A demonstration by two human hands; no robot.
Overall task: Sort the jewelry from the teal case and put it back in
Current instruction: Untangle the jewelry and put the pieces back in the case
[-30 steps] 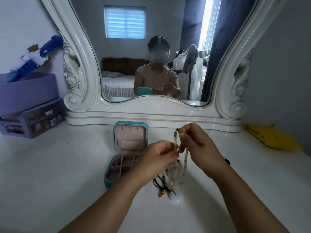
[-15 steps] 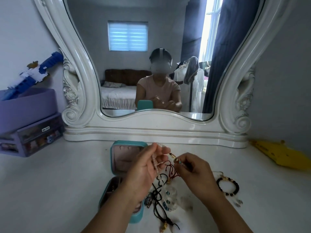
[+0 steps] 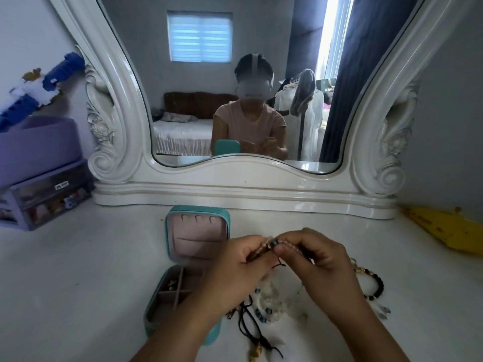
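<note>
Between the two hands: a pale beaded strand with a teal bead, held taut above the table.
Left hand: fingers pinched together on the strand's left end.
Right hand: thumb and fingertips closed on the strand's right end, close to the left hand.
Left of the left hand: the teal case, open, lid upright with pink lining, its divided tray partly hidden by the left wrist.
Below both hands: a heap of black cords and clear beads on the white table.
Right of the right hand: a black bead bracelet, lying flat.
Beyond the hands: a white-framed mirror.
</note>
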